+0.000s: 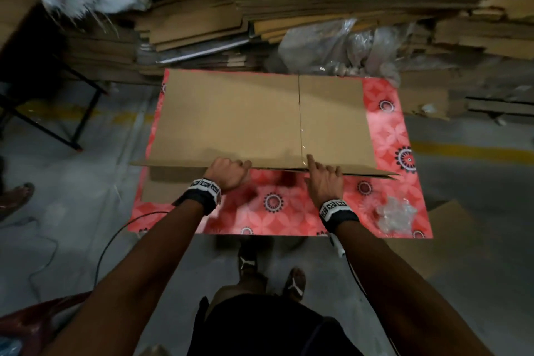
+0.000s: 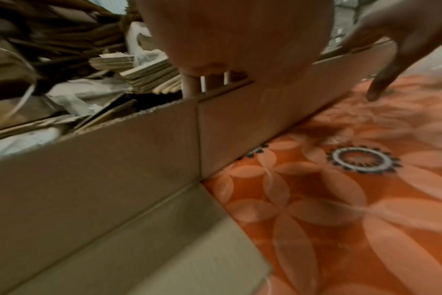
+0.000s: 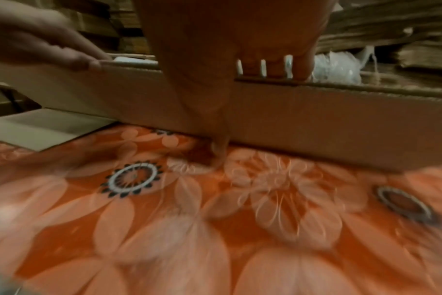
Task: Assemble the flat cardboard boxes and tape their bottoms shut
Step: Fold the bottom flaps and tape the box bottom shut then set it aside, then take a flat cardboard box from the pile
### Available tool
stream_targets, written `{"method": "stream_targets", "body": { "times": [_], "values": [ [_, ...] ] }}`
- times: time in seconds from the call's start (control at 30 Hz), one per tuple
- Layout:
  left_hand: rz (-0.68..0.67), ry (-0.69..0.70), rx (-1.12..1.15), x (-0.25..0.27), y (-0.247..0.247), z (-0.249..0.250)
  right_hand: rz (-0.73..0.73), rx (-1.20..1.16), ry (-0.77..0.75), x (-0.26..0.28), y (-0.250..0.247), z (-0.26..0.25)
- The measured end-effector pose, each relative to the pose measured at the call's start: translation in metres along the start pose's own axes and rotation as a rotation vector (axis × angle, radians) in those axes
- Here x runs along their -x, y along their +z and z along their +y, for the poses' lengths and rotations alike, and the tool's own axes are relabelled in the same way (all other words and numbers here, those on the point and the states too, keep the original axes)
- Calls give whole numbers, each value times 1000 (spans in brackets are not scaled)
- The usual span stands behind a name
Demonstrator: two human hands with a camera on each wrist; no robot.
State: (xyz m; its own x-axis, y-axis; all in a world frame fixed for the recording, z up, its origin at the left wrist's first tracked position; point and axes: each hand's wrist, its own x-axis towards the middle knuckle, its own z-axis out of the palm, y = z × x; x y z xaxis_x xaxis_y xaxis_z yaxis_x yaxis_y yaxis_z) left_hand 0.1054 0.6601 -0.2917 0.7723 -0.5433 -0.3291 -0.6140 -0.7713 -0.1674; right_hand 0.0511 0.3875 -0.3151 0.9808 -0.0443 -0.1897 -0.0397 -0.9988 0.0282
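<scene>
Head view first: a table point(image 1: 387, 136) under a red floral cloth, and on it the cardboard box point(image 1: 260, 115), its broad brown top face level, long axis running left to right across the table, a slit line point(image 1: 299, 113) crossing it front to back right of centre. It covers the far and middle part of the cloth; its near edge faces the person. A loose flap point(image 1: 161, 182) juts out low at the near left corner, lying on the cloth.

Both hands are on that near edge. Left hand point(image 1: 228, 175) has its fingers curled over the top edge, gripping it; the left wrist view shows fingers point(image 2: 189, 85) hooked behind the cardboard wall. Right hand point(image 1: 325, 179) grips the same edge just beside the slit, fingers point(image 3: 273, 67) over the top, index finger stretched forward on the panel.

A crumpled wad of clear plastic point(image 1: 396, 215) sits on the near right of the cloth, apart from the box. No printing is readable on the cardboard.
</scene>
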Motion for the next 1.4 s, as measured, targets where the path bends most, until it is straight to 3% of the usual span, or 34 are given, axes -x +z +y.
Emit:
{"method": "stream_targets", "body": {
  "times": [0.1, 0.3, 0.53, 0.8, 0.93, 1.07, 1.4],
  "values": [
    [1, -58, 35, 6, -23, -1, 67, -5, -65, -8, -28, 4],
    [226, -165, 279, 17, -76, -20, 153, 64, -161, -24, -97, 17],
    [508, -119, 158, 34, -151, -54, 349, 42, -195, -46, -208, 33],
    [460, -309, -181, 53, -215, -66, 486, 95, -132, -53, -281, 76],
    [460, -391, -137, 49, -250, -62, 550, 74, -78, -43, -301, 93],
    [485, -354, -137, 41, -286, -47, 594, 72, -22, -34, -327, 117],
    [809, -337, -67, 24, -402, -30, 885, -28, 9, -15, -409, 173]
  ]
}}
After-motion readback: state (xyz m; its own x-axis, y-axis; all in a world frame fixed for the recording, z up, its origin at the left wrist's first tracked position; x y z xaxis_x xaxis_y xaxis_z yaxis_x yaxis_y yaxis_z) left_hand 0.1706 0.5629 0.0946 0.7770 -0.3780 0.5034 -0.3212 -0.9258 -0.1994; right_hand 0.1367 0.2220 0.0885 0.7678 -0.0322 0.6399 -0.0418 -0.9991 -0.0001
